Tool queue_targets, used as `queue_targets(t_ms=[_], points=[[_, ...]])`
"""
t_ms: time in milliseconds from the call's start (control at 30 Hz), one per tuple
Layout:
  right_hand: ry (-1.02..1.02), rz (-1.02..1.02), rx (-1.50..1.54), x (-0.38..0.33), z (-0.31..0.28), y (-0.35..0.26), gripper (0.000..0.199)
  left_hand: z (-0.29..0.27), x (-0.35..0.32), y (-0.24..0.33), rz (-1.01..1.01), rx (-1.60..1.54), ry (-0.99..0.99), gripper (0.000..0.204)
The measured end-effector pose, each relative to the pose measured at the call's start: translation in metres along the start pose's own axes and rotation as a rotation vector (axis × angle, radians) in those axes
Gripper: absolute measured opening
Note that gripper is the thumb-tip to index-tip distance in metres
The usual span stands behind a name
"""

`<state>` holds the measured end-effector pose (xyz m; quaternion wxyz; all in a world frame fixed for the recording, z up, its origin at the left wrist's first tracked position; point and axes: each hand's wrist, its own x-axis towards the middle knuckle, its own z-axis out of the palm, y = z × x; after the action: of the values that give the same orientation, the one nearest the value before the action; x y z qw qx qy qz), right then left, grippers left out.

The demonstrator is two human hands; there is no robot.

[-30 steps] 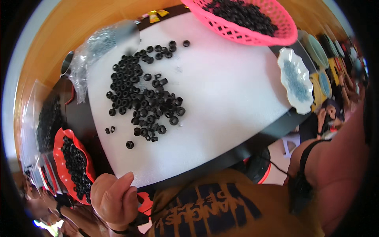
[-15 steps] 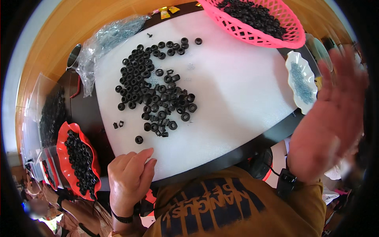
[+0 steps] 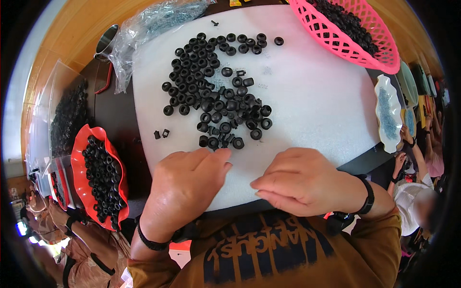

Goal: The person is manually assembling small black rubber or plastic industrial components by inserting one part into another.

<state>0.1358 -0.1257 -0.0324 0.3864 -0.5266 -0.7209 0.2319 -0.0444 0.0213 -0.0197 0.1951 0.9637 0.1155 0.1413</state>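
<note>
On the white mat (image 3: 317, 105) in front of me lies a loose spread of round black ring-like parts (image 3: 192, 72), with smaller black connector-like pieces (image 3: 224, 139) mixed in at its near side. My left hand (image 3: 187, 185) is at the near edge of the spread, fingers curled together; whatever is in them is hidden. My right hand (image 3: 300, 180) is to its right above the mat's near part, thumb and fingertips pinched. Anything between those fingertips is too small to make out. Two small black pieces (image 3: 161, 134) lie apart, beyond my left wrist.
A red wavy dish (image 3: 79, 168) of black rings stands at left, a pink basket (image 3: 331, 41) of black parts at far right. A white scalloped dish (image 3: 396, 108) holds tiny bluish bits. A clear plastic bag (image 3: 126, 50) lies at back left. Other people sit at both sides.
My right hand has come from the white dish at the right to the mat's near middle, its fingers now pinched. My left hand has moved forward toward the parts. The view has shifted.
</note>
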Motion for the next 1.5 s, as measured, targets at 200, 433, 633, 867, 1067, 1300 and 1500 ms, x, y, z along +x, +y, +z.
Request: queue_targets(t_ms=[200, 433, 633, 867, 1067, 1300, 1500], points=[[-0.043, 0.024, 0.083, -0.005, 0.011, 0.005, 0.008, 0.021, 0.014, 0.002, 0.032, 0.221, -0.123, 0.025], [-0.022, 0.09, 0.144, -0.009, 0.005, 0.012, 0.011, 0.024, 0.022, -0.005, 0.059, 0.221, -0.109, 0.025], [0.207, 0.416, 0.834, 0.015, -0.004, 0.006, 0.019, -0.015, 0.029, 0.004, -0.162, -0.54, 0.074, 0.029], [0.183, 0.403, 1.265, 0.041, 0.003, 0.007, 0.023, 0.001, 0.018, -0.008, -0.073, -0.505, 0.351, 0.032], [0.171, 0.319, 1.017, 0.032, 0.013, 0.027, 0.026, 0.002, 0.021, -0.01, -0.006, -0.411, 0.263, 0.038], [0.199, 0.306, 1.161, 0.031, 0.014, 0.028, 0.03, 0.011, 0.023, -0.018, 0.132, -0.351, 0.27, 0.043], [0.339, 0.409, 1.368, 0.034, 0.012, 0.032, 0.028, 0.011, 0.028, -0.016, 0.11, -0.236, 0.242, 0.039]])
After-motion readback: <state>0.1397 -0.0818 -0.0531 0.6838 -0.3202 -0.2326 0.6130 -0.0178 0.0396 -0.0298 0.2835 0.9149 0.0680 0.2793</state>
